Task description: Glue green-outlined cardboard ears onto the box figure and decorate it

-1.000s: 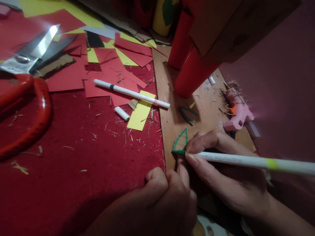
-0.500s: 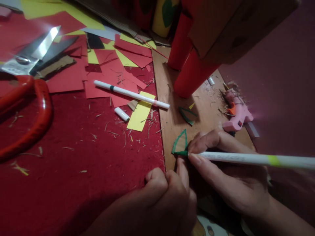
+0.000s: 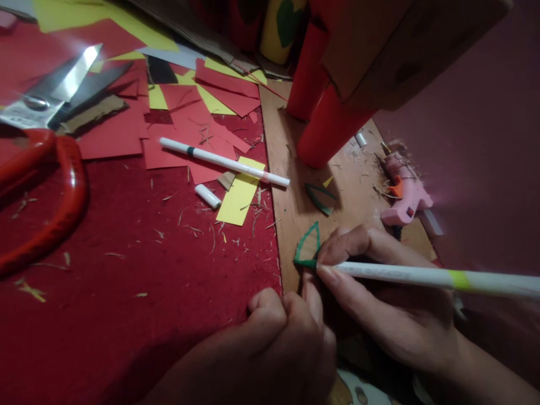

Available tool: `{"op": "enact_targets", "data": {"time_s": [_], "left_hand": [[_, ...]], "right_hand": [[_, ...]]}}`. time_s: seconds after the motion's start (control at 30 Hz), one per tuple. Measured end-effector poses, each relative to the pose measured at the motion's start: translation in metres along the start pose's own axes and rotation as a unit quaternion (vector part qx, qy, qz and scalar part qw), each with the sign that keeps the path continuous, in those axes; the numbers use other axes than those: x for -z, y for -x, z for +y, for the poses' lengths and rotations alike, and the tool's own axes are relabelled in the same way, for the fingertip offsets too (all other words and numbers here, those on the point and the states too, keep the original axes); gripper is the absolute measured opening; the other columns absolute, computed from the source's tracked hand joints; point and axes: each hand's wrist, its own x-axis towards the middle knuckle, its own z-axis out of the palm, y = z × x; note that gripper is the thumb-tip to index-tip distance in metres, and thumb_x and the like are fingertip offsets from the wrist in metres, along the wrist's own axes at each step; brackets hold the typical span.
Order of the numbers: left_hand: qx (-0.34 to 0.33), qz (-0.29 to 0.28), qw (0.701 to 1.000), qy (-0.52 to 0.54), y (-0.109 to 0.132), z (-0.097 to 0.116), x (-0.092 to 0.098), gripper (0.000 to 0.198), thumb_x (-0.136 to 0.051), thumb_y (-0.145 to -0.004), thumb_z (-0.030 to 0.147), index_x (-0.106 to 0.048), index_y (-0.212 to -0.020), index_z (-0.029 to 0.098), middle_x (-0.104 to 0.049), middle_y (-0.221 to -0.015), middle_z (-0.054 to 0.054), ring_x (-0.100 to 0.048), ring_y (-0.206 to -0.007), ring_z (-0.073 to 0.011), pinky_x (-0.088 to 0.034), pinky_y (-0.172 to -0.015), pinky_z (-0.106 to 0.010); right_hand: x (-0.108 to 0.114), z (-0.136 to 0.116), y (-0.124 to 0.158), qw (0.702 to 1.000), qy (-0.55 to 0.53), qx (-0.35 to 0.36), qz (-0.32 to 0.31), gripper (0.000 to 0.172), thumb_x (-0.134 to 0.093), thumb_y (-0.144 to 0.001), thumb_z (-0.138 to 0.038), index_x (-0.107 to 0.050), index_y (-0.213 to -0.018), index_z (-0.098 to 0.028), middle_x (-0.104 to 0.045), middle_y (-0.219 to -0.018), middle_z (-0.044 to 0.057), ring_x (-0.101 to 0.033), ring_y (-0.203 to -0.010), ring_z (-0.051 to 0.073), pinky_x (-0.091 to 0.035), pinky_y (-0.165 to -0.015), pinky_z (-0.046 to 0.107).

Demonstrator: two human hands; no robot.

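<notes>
My right hand [image 3: 379, 298] grips a long white marker [image 3: 422, 275] with a green tip, and the tip touches the lower edge of a small leaf-shaped cutout [image 3: 309, 247] outlined in green. The cutout lies on a brown cardboard strip [image 3: 287, 185]. My left hand [image 3: 287, 337] is curled into a fist just below the cutout, with one fingertip stretched up near its lower edge. Whether that finger presses on the cutout I cannot make out.
Red-handled scissors [image 3: 46, 169] lie at the left on red felt [image 3: 126, 270]. Another white marker [image 3: 223, 162] and its cap [image 3: 208, 196] rest among red and yellow paper scraps [image 3: 238, 197]. Red tubes [image 3: 327, 129] under a cardboard piece stand behind. A pink glue gun [image 3: 405, 191] lies at the right.
The marker tip has slid back and forth slightly along the cutout's lower edge. Nothing else has moved.
</notes>
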Motion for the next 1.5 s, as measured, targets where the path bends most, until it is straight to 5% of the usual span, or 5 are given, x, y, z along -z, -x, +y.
{"op": "enact_targets", "data": {"time_s": [0.23, 0.43, 1.23, 1.5], "left_hand": [[-0.011, -0.008, 1.000, -0.013, 0.0008, 0.0007, 0.0022, 0.036, -0.040, -0.099, 0.036, -0.066, -0.117, 0.019, -0.069, -0.119, -0.007, -0.054, -0.102, -0.0237, -0.039, -0.085, -0.037], [-0.012, -0.009, 1.000, -0.014, 0.0015, -0.0005, 0.0015, 0.038, -0.039, -0.098, 0.040, -0.066, -0.116, 0.020, -0.069, -0.117, -0.004, -0.053, -0.103, -0.0239, -0.039, -0.086, -0.037], [0.005, -0.006, 1.000, 0.001, -0.0010, -0.0003, 0.0005, 0.032, -0.042, -0.099, 0.035, -0.066, -0.114, 0.020, -0.071, -0.119, -0.007, -0.054, -0.103, -0.0237, -0.039, -0.087, -0.037], [0.005, 0.002, 1.000, -0.021, -0.0006, 0.0019, 0.0004, 0.042, -0.032, -0.101, 0.034, -0.064, -0.123, 0.017, -0.070, -0.117, -0.004, -0.054, -0.104, -0.0218, -0.039, -0.087, -0.035]], "right_hand": [[0.0000, 0.0001, 0.0014, 0.998, -0.056, -0.031, 0.026, 0.014, -0.065, -0.093, -0.017, -0.058, -0.084, -0.025, -0.062, -0.061, -0.004, -0.059, -0.049, 0.013, -0.047, -0.048, 0.027], [0.0005, 0.0007, 0.0000, 1.000, 0.012, -0.013, 0.020, 0.012, -0.066, -0.093, -0.021, -0.058, -0.085, -0.024, -0.068, -0.070, 0.001, -0.067, -0.066, 0.019, -0.051, -0.055, 0.030], [-0.0008, -0.0012, -0.0006, 0.998, -0.051, -0.026, 0.020, 0.012, -0.064, -0.096, -0.017, -0.059, -0.087, -0.024, -0.062, -0.064, -0.006, -0.062, -0.053, 0.009, -0.049, -0.048, 0.018], [-0.0005, 0.0004, -0.0021, 0.999, -0.028, 0.002, 0.023, 0.012, -0.065, -0.096, -0.020, -0.060, -0.087, -0.024, -0.064, -0.071, -0.004, -0.064, -0.063, 0.009, -0.052, -0.057, 0.018]]}}
